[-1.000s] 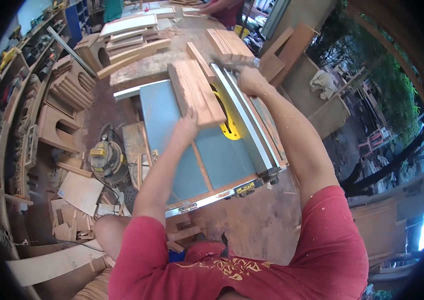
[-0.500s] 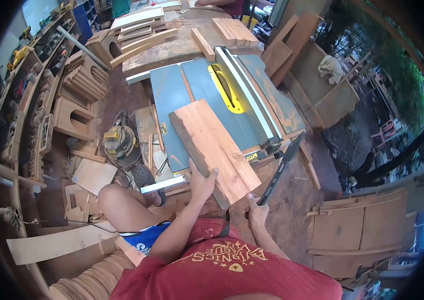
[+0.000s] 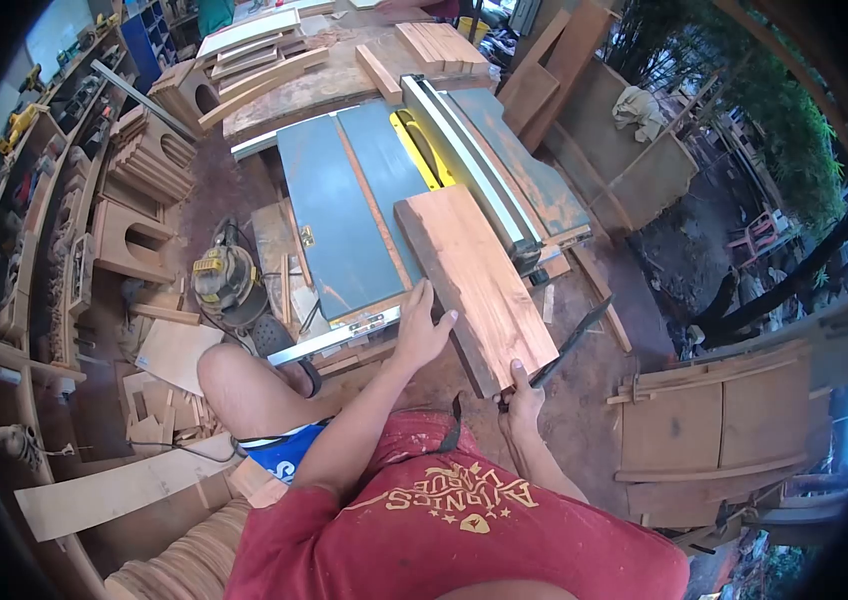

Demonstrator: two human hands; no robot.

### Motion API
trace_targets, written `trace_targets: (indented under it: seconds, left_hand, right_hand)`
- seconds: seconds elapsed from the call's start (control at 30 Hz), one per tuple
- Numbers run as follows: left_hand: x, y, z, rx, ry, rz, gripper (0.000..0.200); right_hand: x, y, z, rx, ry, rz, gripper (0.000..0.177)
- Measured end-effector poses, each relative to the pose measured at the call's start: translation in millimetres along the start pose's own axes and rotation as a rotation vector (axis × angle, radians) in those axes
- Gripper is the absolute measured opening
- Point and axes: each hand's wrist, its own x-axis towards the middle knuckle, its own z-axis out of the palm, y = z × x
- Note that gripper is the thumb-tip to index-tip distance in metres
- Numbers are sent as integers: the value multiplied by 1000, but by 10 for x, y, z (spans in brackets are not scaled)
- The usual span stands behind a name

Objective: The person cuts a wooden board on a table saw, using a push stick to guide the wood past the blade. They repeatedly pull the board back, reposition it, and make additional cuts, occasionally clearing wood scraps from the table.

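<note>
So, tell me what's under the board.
The table runs beneath the far end of the board; the covered part, and anything under the near end, are hidden.

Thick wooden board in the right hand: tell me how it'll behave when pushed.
The thick board should stay stiff, since it looks like solid wood. It is probably fairly heavy, given its thickness. Its broad, flat shape makes it likelier to slide than roll.

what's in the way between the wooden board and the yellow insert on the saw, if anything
Nothing visible. The far end of the wooden board reaches the yellow insert in this view, with no other object showing between them. The fence runs alongside, to the right. The right hand is at the near end.
</note>
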Motion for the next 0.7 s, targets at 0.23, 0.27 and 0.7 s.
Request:
trace_targets:
  seconds: [0.23, 0.27, 0.7]
  left_hand:
    - [167, -9, 28, -20, -49, -37, 81]
    - [185, 3, -1, -4, -61, -40, 80]
    - [659, -142, -256, 136, -146, -74, 82]
  right_hand:
    - [69, -25, -149, 193, -235, 25, 36]
    - [76, -20, -180, 231, -297, 27, 36]
    - [361, 268, 167, 3, -191, -82, 27]
